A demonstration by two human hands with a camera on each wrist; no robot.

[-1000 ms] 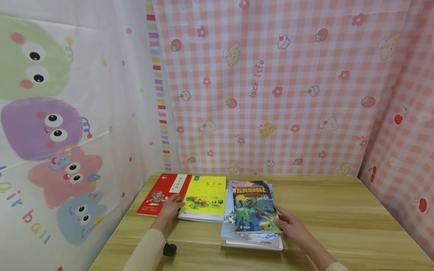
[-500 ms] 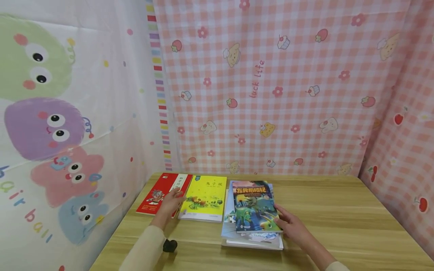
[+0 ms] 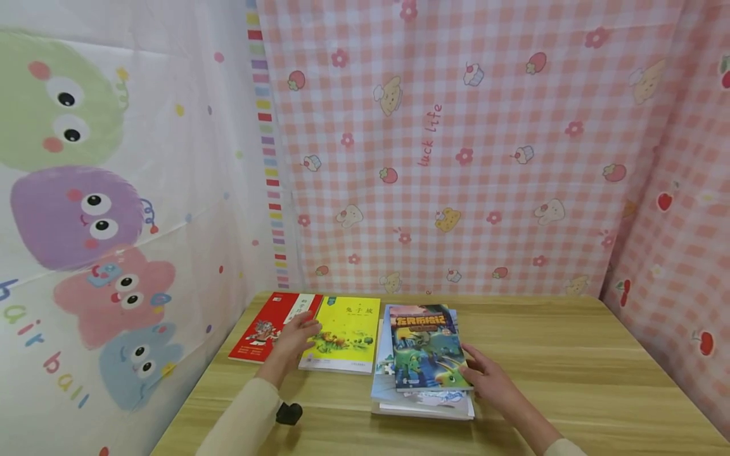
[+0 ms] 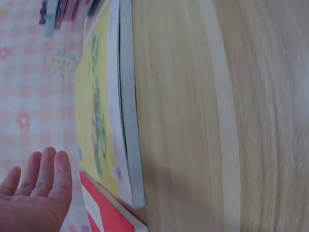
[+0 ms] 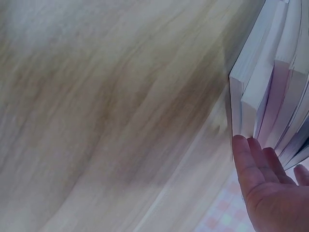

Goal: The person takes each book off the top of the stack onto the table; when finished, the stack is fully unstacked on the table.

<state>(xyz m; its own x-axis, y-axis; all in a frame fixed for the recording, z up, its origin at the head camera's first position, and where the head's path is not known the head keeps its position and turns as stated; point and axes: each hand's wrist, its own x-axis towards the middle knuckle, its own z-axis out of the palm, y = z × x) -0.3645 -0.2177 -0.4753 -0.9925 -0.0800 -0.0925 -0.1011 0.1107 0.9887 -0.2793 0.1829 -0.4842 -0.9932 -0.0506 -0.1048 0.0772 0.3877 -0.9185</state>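
Observation:
My left hand (image 3: 292, 345) hovers with extended fingers over the gap between a red book (image 3: 259, 329) and a yellow book (image 3: 345, 320), both lying flat. In the left wrist view its palm (image 4: 36, 205) holds nothing and stays apart from the yellow book's cover. On the right, a stack of several books carries a dinosaur-picture book (image 3: 424, 348) on top. My right hand (image 3: 492, 380) rests along the stack's right side. The right wrist view has its fairly straight fingers (image 5: 251, 164) at the ends of the stacked books (image 5: 280, 82).
The wooden table (image 3: 547, 354) extends right of the stack and in front of the books. A pink checked curtain (image 3: 456, 190) hangs behind it, and a white cartoon cloth (image 3: 199, 253) on the left. A small black object (image 3: 289, 413) is by the left wrist.
My left hand has risen slightly and shifted right, toward the yellow book. The right hand stays by the stack, and the books lie where they were.

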